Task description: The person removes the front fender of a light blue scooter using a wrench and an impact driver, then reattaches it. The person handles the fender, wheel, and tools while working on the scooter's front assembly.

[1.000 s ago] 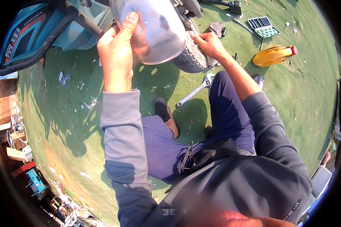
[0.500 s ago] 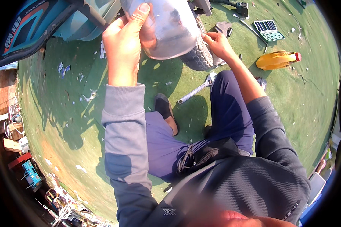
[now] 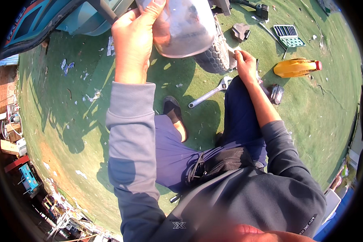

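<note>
A shiny, rounded silver metal cover that looks like a mudguard (image 3: 185,30) stands over a knobbly tyre (image 3: 212,59) at the top middle. My left hand (image 3: 135,38) is closed on its left edge, thumb lying on the metal and the other fingers partly hidden. To the right of the tyre, my right hand (image 3: 247,66) is closed in a pinch beside a small whitish piece; what the fingertips hold is too small to make out. An adjustable wrench (image 3: 211,92) lies on the green ground between my legs, below the tyre.
A teal vehicle body (image 3: 92,18) fills the upper left. Rightward lie a yellow jug with a red cap (image 3: 292,68), an opened green tool case (image 3: 290,40), a dark battery-like block (image 3: 276,93) and a dark grey part (image 3: 240,31). Clutter lines the left edge.
My right hand has moved down and to the right, away from the metal cover's edge, and a whitish piece now shows at its fingertips. My left hand keeps its hold.
</note>
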`<control>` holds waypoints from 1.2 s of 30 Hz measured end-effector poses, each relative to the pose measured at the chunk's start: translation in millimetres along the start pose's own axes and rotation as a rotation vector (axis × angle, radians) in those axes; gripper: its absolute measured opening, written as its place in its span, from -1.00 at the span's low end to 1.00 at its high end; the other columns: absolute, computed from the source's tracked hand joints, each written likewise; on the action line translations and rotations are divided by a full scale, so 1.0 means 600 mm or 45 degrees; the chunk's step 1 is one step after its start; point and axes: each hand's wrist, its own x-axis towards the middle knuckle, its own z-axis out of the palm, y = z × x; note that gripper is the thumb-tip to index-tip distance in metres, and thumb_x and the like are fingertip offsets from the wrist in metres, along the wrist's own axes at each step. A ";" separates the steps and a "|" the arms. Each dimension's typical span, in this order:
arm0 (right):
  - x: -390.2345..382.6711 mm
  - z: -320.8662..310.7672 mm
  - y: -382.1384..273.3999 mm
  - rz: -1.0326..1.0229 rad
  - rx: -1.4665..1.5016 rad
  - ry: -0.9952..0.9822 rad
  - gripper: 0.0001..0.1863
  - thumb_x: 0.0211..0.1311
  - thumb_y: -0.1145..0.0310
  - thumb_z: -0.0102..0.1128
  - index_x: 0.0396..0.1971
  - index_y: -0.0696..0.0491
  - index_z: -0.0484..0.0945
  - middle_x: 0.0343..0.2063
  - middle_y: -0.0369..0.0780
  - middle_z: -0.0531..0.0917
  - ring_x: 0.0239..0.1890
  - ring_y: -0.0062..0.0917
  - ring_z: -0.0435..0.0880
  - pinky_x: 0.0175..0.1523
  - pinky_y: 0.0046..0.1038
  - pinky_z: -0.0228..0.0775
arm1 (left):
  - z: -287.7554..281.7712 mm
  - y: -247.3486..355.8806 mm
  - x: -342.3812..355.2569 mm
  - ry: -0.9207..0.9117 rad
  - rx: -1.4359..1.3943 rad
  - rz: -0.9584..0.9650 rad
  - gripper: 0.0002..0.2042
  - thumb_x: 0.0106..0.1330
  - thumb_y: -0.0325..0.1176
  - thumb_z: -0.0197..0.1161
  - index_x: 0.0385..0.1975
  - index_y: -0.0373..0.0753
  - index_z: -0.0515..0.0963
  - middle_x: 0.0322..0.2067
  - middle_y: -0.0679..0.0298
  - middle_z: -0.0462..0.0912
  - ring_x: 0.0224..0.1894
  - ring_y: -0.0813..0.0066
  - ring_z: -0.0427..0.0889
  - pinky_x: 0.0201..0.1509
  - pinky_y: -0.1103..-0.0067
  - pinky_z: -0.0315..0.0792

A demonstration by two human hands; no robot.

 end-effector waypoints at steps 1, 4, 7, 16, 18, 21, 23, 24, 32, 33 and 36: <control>0.002 -0.002 -0.002 -0.028 0.047 0.064 -0.73 0.44 0.27 0.25 -0.17 0.20 0.74 -0.41 -0.24 0.78 -0.33 -0.65 0.68 -0.16 -0.49 0.51 | 0.001 0.002 0.000 -0.004 0.006 -0.005 -0.53 0.30 -0.01 0.48 -0.08 -0.34 0.70 -0.34 0.22 0.74 -0.39 0.49 0.74 -0.37 0.51 0.72; 0.004 0.000 0.002 -0.013 0.033 0.081 -0.74 0.44 0.27 0.25 -0.19 0.17 0.75 -0.43 -0.25 0.78 -0.35 -0.68 0.67 -0.18 -0.51 0.50 | -0.004 0.001 0.002 -0.012 0.021 -0.023 -0.54 0.31 -0.01 0.47 -0.08 -0.33 0.71 -0.36 0.23 0.74 -0.40 0.49 0.74 -0.38 0.52 0.72; 0.004 -0.004 0.007 0.013 -0.018 0.052 -0.72 0.43 0.24 0.24 -0.23 0.18 0.74 -0.45 -0.23 0.78 -0.38 -0.62 0.69 -0.20 -0.45 0.51 | -0.001 0.004 0.000 -0.012 0.019 -0.036 -0.55 0.32 -0.02 0.47 -0.11 -0.34 0.71 -0.38 0.22 0.73 -0.41 0.47 0.74 -0.38 0.51 0.72; 0.010 -0.008 0.013 0.046 -0.125 0.044 -0.69 0.41 0.18 0.22 -0.25 0.13 0.76 -0.46 -0.18 0.78 -0.40 -0.55 0.72 -0.22 -0.39 0.53 | -0.014 -0.001 0.005 -0.024 -0.076 -0.067 -0.58 0.34 -0.06 0.45 -0.15 -0.37 0.69 -0.36 0.19 0.74 -0.40 0.43 0.75 -0.39 0.52 0.73; 0.010 -0.009 0.012 0.045 -0.128 0.037 -0.69 0.40 0.18 0.22 -0.25 0.13 0.76 -0.46 -0.18 0.78 -0.41 -0.54 0.72 -0.23 -0.38 0.53 | -0.015 -0.001 0.006 -0.023 -0.073 -0.069 -0.59 0.34 -0.06 0.45 -0.15 -0.37 0.69 -0.34 0.19 0.73 -0.38 0.43 0.75 -0.38 0.52 0.74; 0.011 -0.009 0.019 0.058 -0.120 0.036 -0.69 0.40 0.18 0.22 -0.25 0.13 0.76 -0.46 -0.18 0.78 -0.42 -0.53 0.73 -0.23 -0.38 0.52 | -0.016 -0.006 0.010 -0.027 -0.067 -0.062 -0.58 0.34 -0.06 0.45 -0.14 -0.37 0.68 -0.32 0.20 0.73 -0.37 0.43 0.74 -0.38 0.51 0.75; 0.011 -0.008 0.018 0.065 -0.132 0.036 -0.69 0.39 0.18 0.22 -0.25 0.13 0.77 -0.47 -0.18 0.78 -0.42 -0.52 0.73 -0.24 -0.38 0.52 | -0.019 -0.009 0.010 -0.035 -0.066 -0.052 -0.58 0.34 -0.06 0.45 -0.13 -0.37 0.67 -0.32 0.20 0.73 -0.36 0.44 0.74 -0.37 0.51 0.75; 0.011 -0.008 0.017 0.060 -0.141 0.034 -0.68 0.39 0.17 0.22 -0.26 0.13 0.77 -0.47 -0.17 0.78 -0.42 -0.52 0.73 -0.24 -0.38 0.53 | -0.019 -0.009 0.011 -0.034 -0.061 -0.053 -0.58 0.34 -0.06 0.45 -0.13 -0.37 0.68 -0.32 0.20 0.73 -0.36 0.44 0.74 -0.37 0.50 0.75; 0.011 -0.010 0.010 0.056 -0.165 0.019 -0.68 0.38 0.17 0.21 -0.27 0.13 0.77 -0.47 -0.16 0.78 -0.41 -0.50 0.75 -0.22 -0.37 0.54 | -0.020 -0.010 0.012 -0.039 -0.080 -0.034 -0.60 0.35 -0.07 0.45 -0.16 -0.37 0.69 -0.33 0.19 0.72 -0.37 0.44 0.73 -0.38 0.50 0.75; 0.011 -0.011 0.010 0.057 -0.169 0.018 -0.68 0.38 0.17 0.21 -0.27 0.12 0.77 -0.47 -0.16 0.78 -0.41 -0.50 0.74 -0.22 -0.37 0.54 | -0.020 -0.011 0.013 -0.037 -0.081 -0.037 -0.59 0.35 -0.07 0.45 -0.15 -0.37 0.69 -0.33 0.19 0.72 -0.37 0.44 0.73 -0.38 0.49 0.75; 0.009 -0.012 0.011 0.057 -0.172 0.019 -0.68 0.38 0.17 0.21 -0.26 0.12 0.77 -0.47 -0.16 0.78 -0.41 -0.50 0.74 -0.22 -0.37 0.54 | -0.022 -0.011 0.012 -0.033 -0.074 -0.046 -0.59 0.35 -0.07 0.45 -0.14 -0.38 0.68 -0.33 0.19 0.73 -0.38 0.43 0.74 -0.38 0.49 0.76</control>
